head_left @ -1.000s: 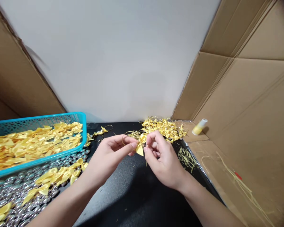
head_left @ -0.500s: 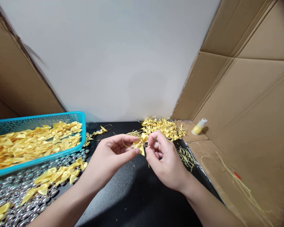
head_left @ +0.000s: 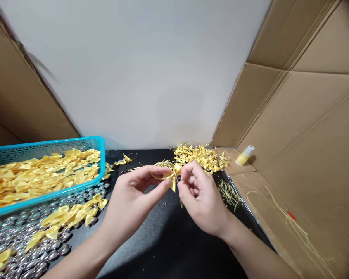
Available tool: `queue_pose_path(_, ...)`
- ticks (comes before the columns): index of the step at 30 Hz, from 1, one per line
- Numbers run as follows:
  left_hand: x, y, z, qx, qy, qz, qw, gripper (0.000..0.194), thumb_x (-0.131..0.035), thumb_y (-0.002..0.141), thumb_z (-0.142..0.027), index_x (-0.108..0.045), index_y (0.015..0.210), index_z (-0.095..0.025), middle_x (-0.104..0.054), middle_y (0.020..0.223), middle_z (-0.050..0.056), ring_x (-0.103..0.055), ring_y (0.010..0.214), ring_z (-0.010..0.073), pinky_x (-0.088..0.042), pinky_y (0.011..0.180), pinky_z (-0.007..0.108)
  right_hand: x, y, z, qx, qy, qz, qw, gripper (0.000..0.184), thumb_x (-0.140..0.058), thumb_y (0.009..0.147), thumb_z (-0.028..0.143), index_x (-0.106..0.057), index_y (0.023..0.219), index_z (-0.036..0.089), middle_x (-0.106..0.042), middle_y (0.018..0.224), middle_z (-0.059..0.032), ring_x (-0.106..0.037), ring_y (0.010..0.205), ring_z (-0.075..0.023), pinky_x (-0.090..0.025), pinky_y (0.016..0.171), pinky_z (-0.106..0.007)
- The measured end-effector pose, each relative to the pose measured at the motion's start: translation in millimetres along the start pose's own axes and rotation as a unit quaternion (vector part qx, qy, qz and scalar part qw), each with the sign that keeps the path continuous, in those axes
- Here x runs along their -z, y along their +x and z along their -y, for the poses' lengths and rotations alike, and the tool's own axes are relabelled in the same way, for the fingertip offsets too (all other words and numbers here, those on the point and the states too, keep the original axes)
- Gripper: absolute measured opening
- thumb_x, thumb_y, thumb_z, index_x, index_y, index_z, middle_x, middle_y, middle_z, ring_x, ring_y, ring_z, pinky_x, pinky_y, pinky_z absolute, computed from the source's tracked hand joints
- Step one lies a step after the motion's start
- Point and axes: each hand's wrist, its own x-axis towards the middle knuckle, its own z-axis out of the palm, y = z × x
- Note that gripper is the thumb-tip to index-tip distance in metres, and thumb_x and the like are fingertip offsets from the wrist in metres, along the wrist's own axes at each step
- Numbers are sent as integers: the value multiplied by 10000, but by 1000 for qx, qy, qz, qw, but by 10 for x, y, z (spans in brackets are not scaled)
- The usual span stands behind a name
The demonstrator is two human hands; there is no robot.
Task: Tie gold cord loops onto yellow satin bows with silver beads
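Bow [head_left: 177, 169] is above the table [head_left: 151, 240], toward its far edge. Left hand [head_left: 130, 197] pinches its left side, loop [head_left: 152, 170] extending left; right hand [head_left: 203, 199], fingertips closed, adjoins its right side, contents indiscernible.

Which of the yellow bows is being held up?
The single bow between the left hand and right hand, with a gold loop beside it; the others lie in the turquoise basket, over silver beads or farther back.
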Motion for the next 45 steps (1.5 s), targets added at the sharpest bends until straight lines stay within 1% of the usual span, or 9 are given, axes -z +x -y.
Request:
queue_pose_path(10, -22, -86, 19, -67, 39, -43, 996, 112, -752, 730, -234, -744, 842, -228, -755, 859, 19, -699, 784, 193, -593, 758, 300, -93, -14, -42, 36, 23, -44, 998, 165, -506, 828, 112, -396, 821, 235, -412, 599, 90, -407, 456, -65, -302, 426, -203)
queue_pose_path(23, -15, -75, 27, -58, 25, -29, 998, 118, -751, 747, -250, -717, 855, -217, -749, 862, 19, -700, 784, 179, -590, 728, 271, -163, -17, -141, 72, 110, -37, 991, 147, -463, 918, 141, -384, 846, 242, -409, 657, 72, -386, 529, -81, -315, 482, -223)
queue_pose_path(26, 13, -73, 24, -128, 98, -38, 986, 135, -730, 773, -233, -702, 905, -219, -734, 880, 22, -680, 788, 175, -569, 732, 282, -173, -23, -161, 72, 120, -38, 989, 139, -468, 925, 158, -388, 851, 243, -422, 660, 70, -391, 537, -87, -322, 492, -231)
queue_pose_path(30, 68, -61, -2, -266, 192, -45, 943, 79, -691, 792, -166, -697, 843, -226, -711, 859, 8, -654, 801, 158, -532, 736, 270, -190, -25, -186, 75, 133, -45, 987, 131, -471, 928, 158, -401, 857, 243, -419, 657, 72, -381, 533, -82, -307, 486, -228)
queue_pose_path(32, 85, -47, -16, -250, 181, -39, 951, 59, -667, 812, -170, -682, 796, -225, -698, 787, -13, -645, 732, 132, -522, 680, 236, -199, -25, -196, 76, 141, -44, 986, 132, -474, 930, 156, -406, 857, 242, -411, 658, 73, -371, 535, -79, -298, 487, -225)
queue_pose_path(36, 81, -12, -38, -117, 90, -28, 989, 57, -654, 828, -241, -656, 780, -210, -682, 713, -25, -642, 644, 113, -514, 591, 196, -223, -31, -218, 77, 165, -48, 982, 126, -483, 941, 173, -412, 864, 243, -414, 675, 68, -363, 547, -78, -298, 495, -226)
queue_pose_path(38, 66, -3, -40, -85, 55, -26, 995, 70, -661, 814, -248, -632, 771, -201, -673, 720, -21, -645, 656, 113, -514, 591, 190, -238, -40, -229, 80, 177, -57, 979, 118, -484, 947, 183, -415, 874, 246, -419, 684, 65, -361, 550, -79, -299, 495, -227)
queue_pose_path(42, 40, -17, -3, -82, 29, -35, 996, 161, -658, 824, -229, -578, 964, -233, -645, 761, -42, -629, 688, 106, -518, 634, 195, -268, -59, -236, 91, 185, -74, 976, 115, -477, 950, 175, -419, 885, 249, -413, 689, 67, -364, 550, -76, -304, 495, -218)
queue_pose_path(45, 56, -31, 20, -144, 84, -39, 985, 335, -607, 866, -197, -519, 1178, -283, -637, 773, -53, -612, 695, 107, -512, 672, 222, -279, -67, -229, 101, 170, -88, 976, 117, -474, 946, 160, -425, 889, 250, -418, 702, 65, -375, 561, -74, -318, 505, -209)
